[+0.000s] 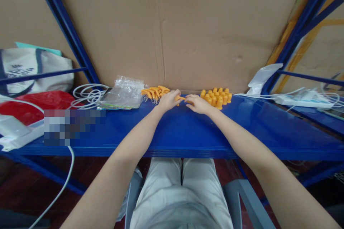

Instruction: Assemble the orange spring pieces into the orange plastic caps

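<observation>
At the middle of the blue shelf, my left hand [170, 101] pinches a small orange plastic piece [179, 98]. From the other side the fingers of my right hand [197, 103] close on the tip of that piece; its exact shape is partly hidden by my fingers. Just left of my left hand lies a pile of orange pieces with metal key chains [154, 92]. To the right of my right hand, several orange bottle-shaped pieces [218, 97] stand upright in a close group.
Clear plastic bags [125, 93] and a coiled white cable [87, 94] lie to the left. A red bag [40, 100] and a white power strip [21, 136] sit farther left. Cardboard [201, 35] walls the back. Another power strip [306, 99] is at right.
</observation>
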The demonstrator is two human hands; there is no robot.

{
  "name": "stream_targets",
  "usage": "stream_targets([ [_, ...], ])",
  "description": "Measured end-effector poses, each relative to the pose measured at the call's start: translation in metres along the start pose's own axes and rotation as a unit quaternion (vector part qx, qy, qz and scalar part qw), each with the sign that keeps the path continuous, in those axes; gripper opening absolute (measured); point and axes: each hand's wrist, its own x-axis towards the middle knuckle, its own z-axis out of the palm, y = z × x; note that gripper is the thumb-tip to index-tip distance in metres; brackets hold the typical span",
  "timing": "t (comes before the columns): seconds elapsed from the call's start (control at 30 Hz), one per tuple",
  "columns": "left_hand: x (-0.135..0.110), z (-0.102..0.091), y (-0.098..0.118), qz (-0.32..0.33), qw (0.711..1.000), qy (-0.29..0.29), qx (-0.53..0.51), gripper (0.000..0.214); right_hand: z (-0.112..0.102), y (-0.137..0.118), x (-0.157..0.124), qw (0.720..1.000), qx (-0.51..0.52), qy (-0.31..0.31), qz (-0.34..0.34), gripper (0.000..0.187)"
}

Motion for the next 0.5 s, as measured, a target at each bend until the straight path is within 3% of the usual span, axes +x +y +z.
stream_targets([
  [0.2, 0.001, 0.0, 0.004, 0.009, 1.0, 0.008, -0.013, 0.032, -0.006, -0.016, 0.009, 0.987, -0.142, -0.065, 0.03, 0.045],
  [0.37, 0.003, -0.001, 0.003, 0.033, 0.993, 0.097, -0.06, 0.055, -0.018, -0.004, 0.032, 0.98, -0.17, -0.023, 0.099, 0.048],
  [0.5, 0.002, 0.001, -0.001, 0.003, 0.992, 0.107, -0.059, 0.052, -0.031, 0.019, 0.056, 0.975, -0.134, 0.007, 0.176, 0.052],
])
